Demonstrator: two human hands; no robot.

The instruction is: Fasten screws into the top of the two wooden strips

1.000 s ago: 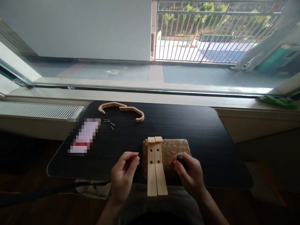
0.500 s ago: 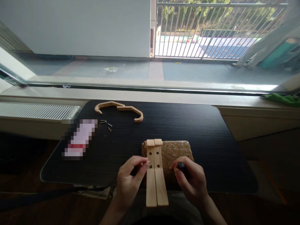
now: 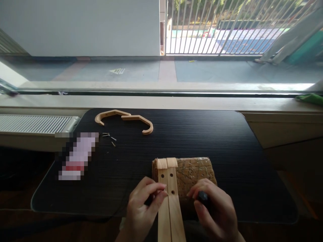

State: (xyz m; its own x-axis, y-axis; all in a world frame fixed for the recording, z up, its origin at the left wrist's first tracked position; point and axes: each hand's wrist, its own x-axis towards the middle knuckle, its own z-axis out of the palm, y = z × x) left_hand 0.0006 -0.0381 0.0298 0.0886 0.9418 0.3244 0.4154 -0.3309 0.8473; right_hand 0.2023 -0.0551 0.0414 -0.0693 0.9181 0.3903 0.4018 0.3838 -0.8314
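Note:
Two pale wooden strips with bent-over far ends and dark screw holes lie side by side across a brown block wrapped in clear tape. My left hand is at the left strip, thumb and forefinger pinched over its lower hole. What sits between those fingertips is too small to make out, and the hole is hidden. To the right of the strips, over the block, my right hand is wrapped round a black-handled tool. Only the faceted black end of that tool shows.
Two more curved wooden hooks lie at the table's back left. Several small screws are nearby. A blurred-out pink and white item lies at the left of the black table. Beyond are a radiator and a window.
The view has tilted down and closer, so the block and strips appear lower. My left fingertips have shifted right, over the left strip's lower hole. My right hand still holds the black-handled tool.

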